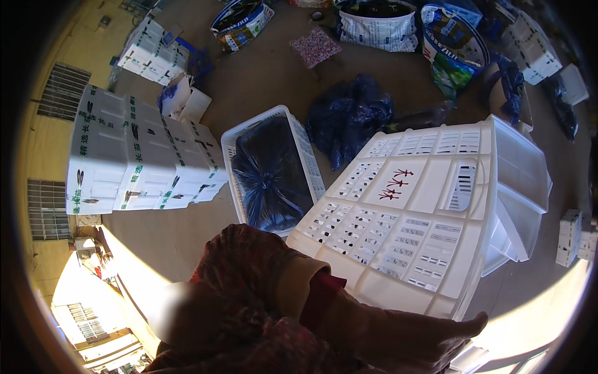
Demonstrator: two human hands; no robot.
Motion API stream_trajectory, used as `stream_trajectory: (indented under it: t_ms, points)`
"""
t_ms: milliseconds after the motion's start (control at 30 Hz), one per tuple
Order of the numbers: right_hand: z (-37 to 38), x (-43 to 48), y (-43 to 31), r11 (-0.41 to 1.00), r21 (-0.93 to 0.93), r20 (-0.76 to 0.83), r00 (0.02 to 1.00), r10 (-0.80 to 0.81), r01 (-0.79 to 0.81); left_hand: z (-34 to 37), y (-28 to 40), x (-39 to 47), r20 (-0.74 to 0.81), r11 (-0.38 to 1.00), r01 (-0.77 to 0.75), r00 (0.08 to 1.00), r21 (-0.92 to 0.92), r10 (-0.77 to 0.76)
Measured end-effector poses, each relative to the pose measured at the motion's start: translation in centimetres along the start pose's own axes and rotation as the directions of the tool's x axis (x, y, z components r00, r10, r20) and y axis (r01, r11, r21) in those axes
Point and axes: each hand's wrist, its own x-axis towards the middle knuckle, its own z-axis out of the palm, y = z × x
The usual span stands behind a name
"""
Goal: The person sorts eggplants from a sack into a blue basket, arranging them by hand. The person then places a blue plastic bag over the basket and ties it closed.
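Note:
My left hand [402,334] reaches to the right at the bottom of the view, out of a dark red patterned sleeve [238,271] with a tan cuff. Its thumb sticks out to the right, and the other fingers are too dark and hidden to make out. The hand overlaps the near edge of a large white slatted plastic crate [420,187]; whether it grips the crate is unclear. Red writing marks this crate's side. Beyond my forearm stands another white crate [229,163], holding a gathered dark blue plastic bag [268,182]. My right hand is out of view.
Stacked white foam boxes [145,159] with green writing stand at left. A crumpled blue plastic bag [350,117] lies on the floor. Farther off are a patterned stool [315,46], a blue scale [201,63] and open sacks [378,30]. White containers [518,210] sit behind the large crate.

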Motion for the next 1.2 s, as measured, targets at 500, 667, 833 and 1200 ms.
stream_trajectory:
  t_ms: [500,667,833,1200]
  points:
    - [-4.1,-1.6,-22.7,0.944,-0.142,-0.078,0.947,-0.311,0.298,-2.6,-5.5,-15.3,0.012,0.794,0.589,0.804,-0.148,-0.594]
    - [4.8,-10.8,-38.3,0.909,-0.181,0.035,0.926,-0.375,0.375,-5.0,-9.6,-20.0,-0.145,0.731,0.681,0.72,-0.038,-0.678]
    - [13.1,-11.0,-47.7,0.876,-0.31,0.195,0.927,-0.32,0.368,-10.3,-13.1,-21.1,-0.125,0.605,0.79,0.613,0.098,-0.78]
    - [24.0,-11.4,-63.8,0.774,-0.272,0.306,0.814,-0.494,0.572,-9.6,-21.8,-25.4,0.055,0.466,0.859,0.466,0.211,-0.883]
